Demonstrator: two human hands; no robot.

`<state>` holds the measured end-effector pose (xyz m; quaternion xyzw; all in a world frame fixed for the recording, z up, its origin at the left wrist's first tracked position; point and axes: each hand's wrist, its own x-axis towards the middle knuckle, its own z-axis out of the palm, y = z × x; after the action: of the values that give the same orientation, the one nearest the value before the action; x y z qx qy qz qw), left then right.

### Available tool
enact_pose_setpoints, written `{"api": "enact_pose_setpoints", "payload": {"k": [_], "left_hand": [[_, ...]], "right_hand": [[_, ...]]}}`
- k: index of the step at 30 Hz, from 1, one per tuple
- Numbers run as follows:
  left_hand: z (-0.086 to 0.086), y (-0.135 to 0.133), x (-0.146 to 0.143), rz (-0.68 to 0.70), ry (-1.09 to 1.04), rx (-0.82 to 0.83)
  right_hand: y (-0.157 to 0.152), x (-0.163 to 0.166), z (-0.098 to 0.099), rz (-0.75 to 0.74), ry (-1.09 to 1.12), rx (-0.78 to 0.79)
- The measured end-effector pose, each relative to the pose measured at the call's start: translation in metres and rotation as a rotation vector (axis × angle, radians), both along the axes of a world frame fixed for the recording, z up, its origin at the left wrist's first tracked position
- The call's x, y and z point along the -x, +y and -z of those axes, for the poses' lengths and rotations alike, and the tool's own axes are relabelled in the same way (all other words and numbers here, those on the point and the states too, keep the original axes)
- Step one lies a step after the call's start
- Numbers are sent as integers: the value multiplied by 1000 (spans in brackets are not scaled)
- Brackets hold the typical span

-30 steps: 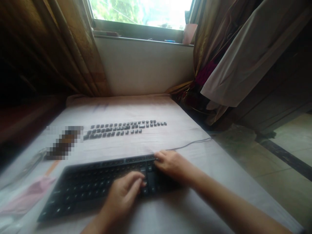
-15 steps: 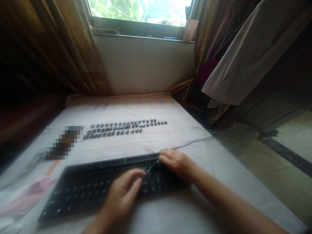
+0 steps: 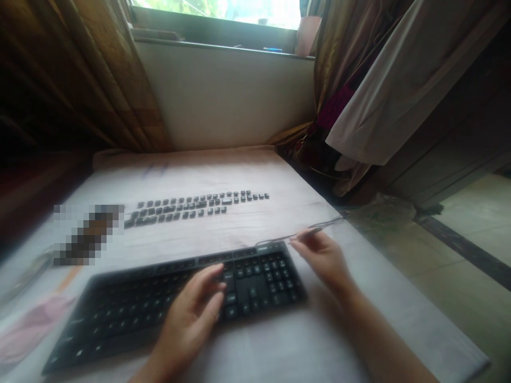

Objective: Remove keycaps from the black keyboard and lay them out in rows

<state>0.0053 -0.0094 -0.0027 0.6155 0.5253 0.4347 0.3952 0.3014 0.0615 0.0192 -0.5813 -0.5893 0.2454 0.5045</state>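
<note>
A black keyboard [image 3: 131,308] lies on the white-covered table [image 3: 255,351] in front of me. My left hand [image 3: 191,314] rests on its middle-right keys, fingers stretched out and holding nothing. Just past the keyboard's far right corner, my right hand [image 3: 325,258] is lifted off the keys, with thumb and fingers pinched on a thin grey tool [image 3: 313,231]. That tool lies along the keyboard's thin cable [image 3: 275,239], so its ends are hard to tell. Loose black keycaps [image 3: 191,205] sit in rows farther back on the table.
A pink cloth [image 3: 27,332] and a blurred-out patch [image 3: 85,234] lie at the left. Curtains [image 3: 120,80] hang on both sides under a window sill [image 3: 223,45]. A white cloth [image 3: 399,90] hangs at the right. The table's right edge [image 3: 419,298] drops to a tiled floor [image 3: 471,276].
My right hand has lifted off the keyboard's right end and moved right and back, now pinching the thin tool. My left hand stayed on the keys. The view tipped slightly down.
</note>
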Motion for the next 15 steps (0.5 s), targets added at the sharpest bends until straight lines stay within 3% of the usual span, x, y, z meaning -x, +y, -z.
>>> {"api": "enact_pose_setpoints", "payload": {"k": [3, 8, 15], "left_hand": [[-4, 3, 2, 8, 46, -26], [-12, 4, -1, 24, 83, -52], [-11, 4, 0, 26, 126, -53]], "right_hand": [[-3, 2, 1, 31, 176, 110], [-3, -2, 0, -47, 204, 207], [-5, -11, 10, -97, 158, 166]]}}
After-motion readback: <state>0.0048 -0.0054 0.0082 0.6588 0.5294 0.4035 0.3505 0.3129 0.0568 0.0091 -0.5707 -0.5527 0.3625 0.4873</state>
